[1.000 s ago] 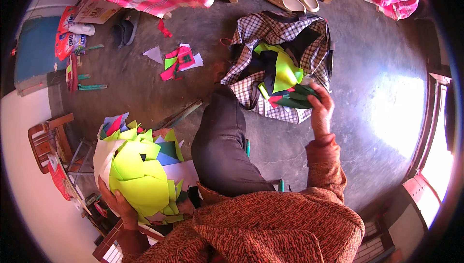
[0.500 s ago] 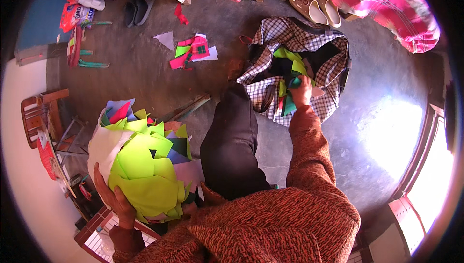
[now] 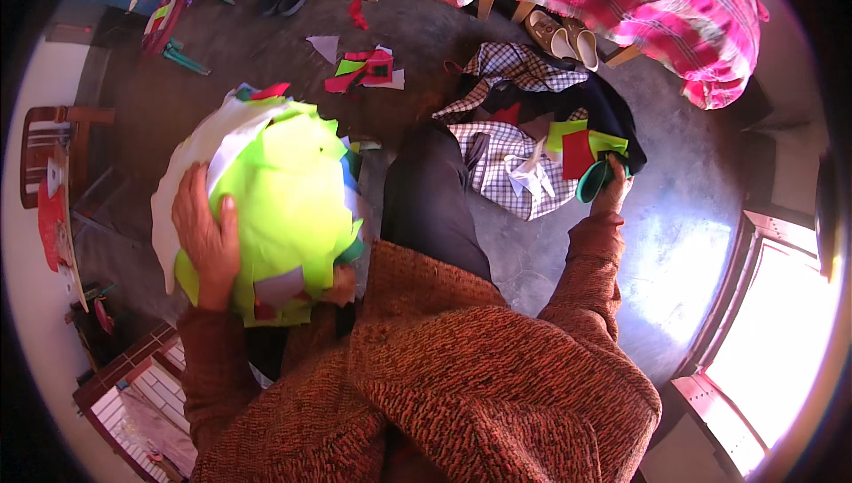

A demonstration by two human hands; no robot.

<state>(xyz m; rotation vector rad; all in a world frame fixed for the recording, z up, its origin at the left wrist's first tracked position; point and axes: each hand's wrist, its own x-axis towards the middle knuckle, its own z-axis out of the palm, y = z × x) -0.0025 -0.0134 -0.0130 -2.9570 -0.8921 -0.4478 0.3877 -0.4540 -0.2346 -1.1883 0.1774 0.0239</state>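
Both hands' grip (image 3: pixel 206 236) (image 3: pixel 612 188) on fabric scraps (image 3: pixel 284 190).

We press a thick stack of cut paper sheets (image 3: pixel 284 208), mostly neon green with white beneath, against our lap, while a curled teal scrap (image 3: pixel 593 179) lifts off the checked cloth (image 3: pixel 515 159) on the floor.
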